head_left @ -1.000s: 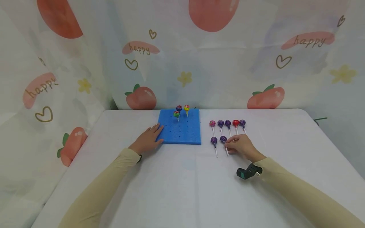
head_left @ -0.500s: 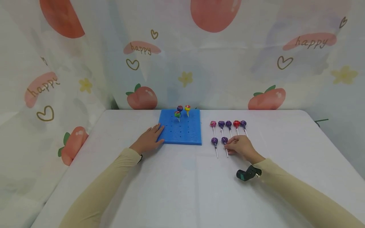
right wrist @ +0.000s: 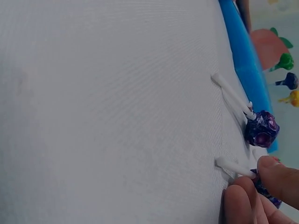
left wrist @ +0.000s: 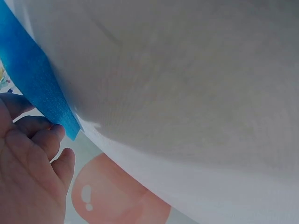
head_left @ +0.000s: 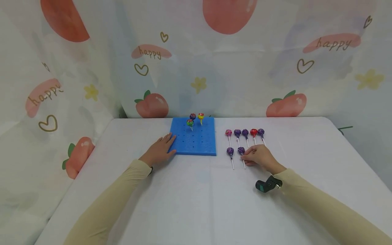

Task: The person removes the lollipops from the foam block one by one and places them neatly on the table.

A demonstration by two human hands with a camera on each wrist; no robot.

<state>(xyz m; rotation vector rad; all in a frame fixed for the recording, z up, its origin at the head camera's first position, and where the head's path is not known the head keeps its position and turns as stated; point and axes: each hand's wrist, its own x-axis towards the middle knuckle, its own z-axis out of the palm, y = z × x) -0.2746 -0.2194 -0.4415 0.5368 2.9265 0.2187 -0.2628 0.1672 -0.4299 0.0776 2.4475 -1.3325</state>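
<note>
My left hand rests with its fingers spread on the left edge of a blue foam board with small holes. Three lollipops stand upright in its back part: a dark one, a yellow one and a green one. To the right of the board, my right hand pinches a purple lollipop between thumb and fingers, just below the candy. In the right wrist view its white stick is close to the cloth, and the fingers partly hide the candy.
Another purple lollipop lies left of the held one. Behind them is a row of several more, with a pink one at its left and a red one further right. A printed curtain hangs behind the white-covered table.
</note>
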